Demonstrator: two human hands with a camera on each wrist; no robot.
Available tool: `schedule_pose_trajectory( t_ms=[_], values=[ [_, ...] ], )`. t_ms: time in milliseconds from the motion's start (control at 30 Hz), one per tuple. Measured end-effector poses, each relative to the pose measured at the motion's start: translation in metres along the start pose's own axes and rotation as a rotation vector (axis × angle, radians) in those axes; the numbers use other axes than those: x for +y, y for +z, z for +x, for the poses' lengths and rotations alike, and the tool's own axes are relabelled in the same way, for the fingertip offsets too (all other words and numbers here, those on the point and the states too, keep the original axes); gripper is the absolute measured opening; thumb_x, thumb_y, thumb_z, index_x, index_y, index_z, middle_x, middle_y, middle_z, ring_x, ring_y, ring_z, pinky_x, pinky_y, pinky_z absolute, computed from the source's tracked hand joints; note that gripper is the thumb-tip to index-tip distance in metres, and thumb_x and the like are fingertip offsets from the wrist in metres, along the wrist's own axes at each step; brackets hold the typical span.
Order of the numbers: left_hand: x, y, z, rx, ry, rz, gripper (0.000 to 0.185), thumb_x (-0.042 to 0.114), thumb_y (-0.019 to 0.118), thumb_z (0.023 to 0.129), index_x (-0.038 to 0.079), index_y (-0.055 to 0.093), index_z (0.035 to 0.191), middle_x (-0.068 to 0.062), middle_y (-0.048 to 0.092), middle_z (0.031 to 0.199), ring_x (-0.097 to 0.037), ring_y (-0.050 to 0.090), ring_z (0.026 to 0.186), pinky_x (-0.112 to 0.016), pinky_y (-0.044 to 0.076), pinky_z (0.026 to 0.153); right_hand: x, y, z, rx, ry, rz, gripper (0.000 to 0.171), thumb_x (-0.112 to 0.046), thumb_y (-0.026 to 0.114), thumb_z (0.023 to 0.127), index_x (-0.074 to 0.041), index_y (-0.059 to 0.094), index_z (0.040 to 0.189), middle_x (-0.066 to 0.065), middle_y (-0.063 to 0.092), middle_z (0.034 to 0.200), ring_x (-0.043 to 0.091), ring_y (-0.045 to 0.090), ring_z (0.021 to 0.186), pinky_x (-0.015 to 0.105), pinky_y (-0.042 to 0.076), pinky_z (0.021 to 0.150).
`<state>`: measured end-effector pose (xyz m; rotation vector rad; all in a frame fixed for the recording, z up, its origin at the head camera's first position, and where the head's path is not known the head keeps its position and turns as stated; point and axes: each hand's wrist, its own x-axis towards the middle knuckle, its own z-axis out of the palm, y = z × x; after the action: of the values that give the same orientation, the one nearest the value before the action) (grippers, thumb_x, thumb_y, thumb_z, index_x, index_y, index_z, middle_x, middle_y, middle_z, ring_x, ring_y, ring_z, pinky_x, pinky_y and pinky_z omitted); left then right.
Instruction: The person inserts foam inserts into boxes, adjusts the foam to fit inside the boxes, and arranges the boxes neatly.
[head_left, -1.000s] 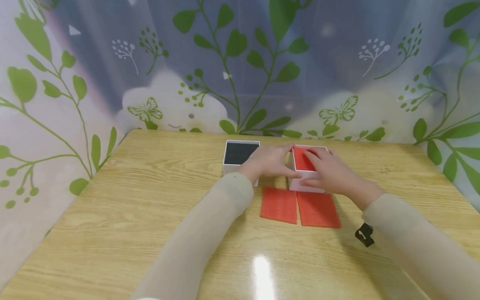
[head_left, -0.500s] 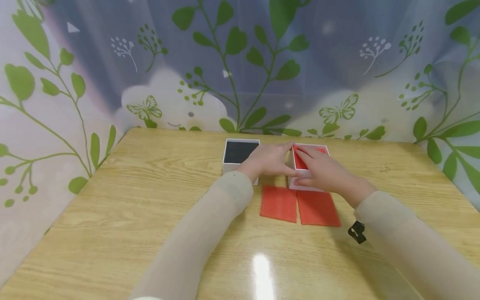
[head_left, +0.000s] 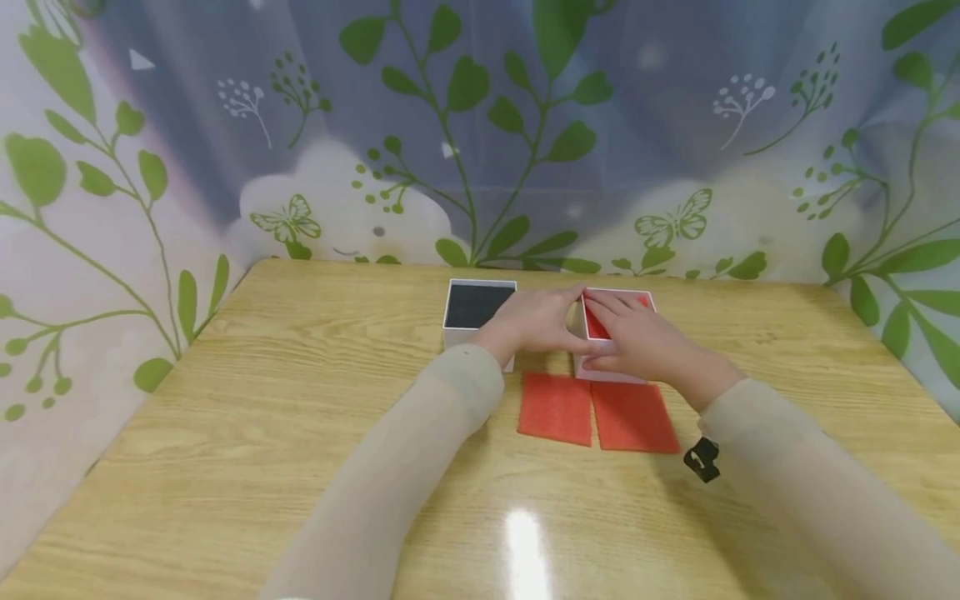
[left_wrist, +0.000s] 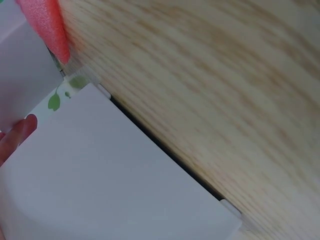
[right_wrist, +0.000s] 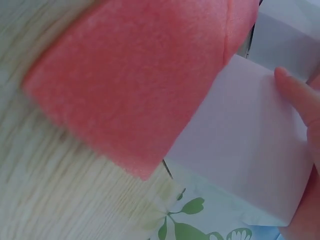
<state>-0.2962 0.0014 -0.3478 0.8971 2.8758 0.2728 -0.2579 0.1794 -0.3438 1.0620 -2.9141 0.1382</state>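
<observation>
My left hand (head_left: 536,319) steadies the left side of a white box (head_left: 613,373), its thumb at the front corner and its index finger at the back corner. Red sheets (head_left: 596,326) lie inside that box. My right hand (head_left: 647,337) reaches over the rim with fingers extended on the red, while its thumb (right_wrist: 295,92) rests on the front wall. On its left stands a second white box (head_left: 457,337) filled with black sheets (head_left: 476,306). Two red foam-like squares, a left one (head_left: 555,408) and a right one (head_left: 637,418), lie flat in front.
The boxes stand towards the back of a wood-grain table (head_left: 300,400). A curtain (head_left: 405,183) printed with leaves and butterflies hangs behind it. A black device (head_left: 702,459) hangs below my right wrist.
My right hand has shifted slightly left, and its fingers have moved across the red inside the box towards its left edge. My left hand stays in place at the box.
</observation>
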Motion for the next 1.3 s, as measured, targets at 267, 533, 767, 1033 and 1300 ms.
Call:
schedule_pose_trajectory(
  t_ms=[267, 533, 767, 1033, 1300],
  values=[
    [0.005, 0.004, 0.003, 0.002, 0.009, -0.001, 0.100, 0.078, 0.048, 0.072, 0.023, 0.019, 0.150, 0.007, 0.037, 0.146, -0.012, 0.042, 0.126, -0.033, 0.035, 0.100, 0.004, 0.003, -0.004, -0.008, 0.020, -0.019, 0.089, -0.034, 0.075, 0.078, 0.011, 0.029, 0.140, 0.025, 0.029, 0.145, 0.041, 0.026, 0.131, 0.052, 0.022, 0.106],
    [0.005, 0.006, 0.002, -0.008, -0.004, 0.007, 0.099, 0.077, 0.050, 0.073, 0.023, 0.020, 0.150, 0.007, 0.041, 0.143, -0.012, 0.046, 0.123, -0.032, 0.037, 0.097, 0.006, 0.011, -0.005, 0.017, 0.002, -0.015, 0.087, -0.035, 0.074, 0.079, 0.011, 0.031, 0.140, 0.025, 0.031, 0.145, 0.040, 0.027, 0.131, 0.051, 0.022, 0.106],
    [0.004, 0.003, 0.001, -0.007, -0.005, 0.012, 0.100, 0.078, 0.049, 0.073, 0.022, 0.020, 0.150, 0.007, 0.039, 0.144, -0.011, 0.044, 0.124, -0.032, 0.037, 0.097, 0.004, 0.007, -0.002, 0.006, 0.014, -0.005, 0.087, -0.033, 0.075, 0.078, 0.010, 0.030, 0.140, 0.024, 0.030, 0.145, 0.040, 0.027, 0.132, 0.051, 0.021, 0.106],
    [0.003, 0.002, 0.000, -0.007, -0.013, 0.000, 0.097, 0.074, 0.052, 0.075, 0.023, 0.019, 0.150, 0.007, 0.041, 0.143, -0.011, 0.047, 0.121, -0.031, 0.040, 0.093, 0.001, 0.004, -0.007, 0.034, -0.010, 0.043, 0.068, -0.023, 0.073, 0.081, 0.011, 0.042, 0.133, 0.026, 0.042, 0.136, 0.040, 0.038, 0.125, 0.053, 0.031, 0.100],
    [-0.001, -0.001, -0.001, -0.016, -0.016, 0.000, 0.096, 0.072, 0.052, 0.076, 0.022, 0.019, 0.150, 0.008, 0.043, 0.141, -0.010, 0.050, 0.117, -0.028, 0.042, 0.087, -0.004, 0.000, -0.015, 0.156, -0.142, 0.058, 0.033, -0.007, 0.073, 0.080, 0.004, 0.063, 0.109, 0.016, 0.059, 0.107, 0.031, 0.056, 0.099, 0.044, 0.047, 0.084]
  ],
)
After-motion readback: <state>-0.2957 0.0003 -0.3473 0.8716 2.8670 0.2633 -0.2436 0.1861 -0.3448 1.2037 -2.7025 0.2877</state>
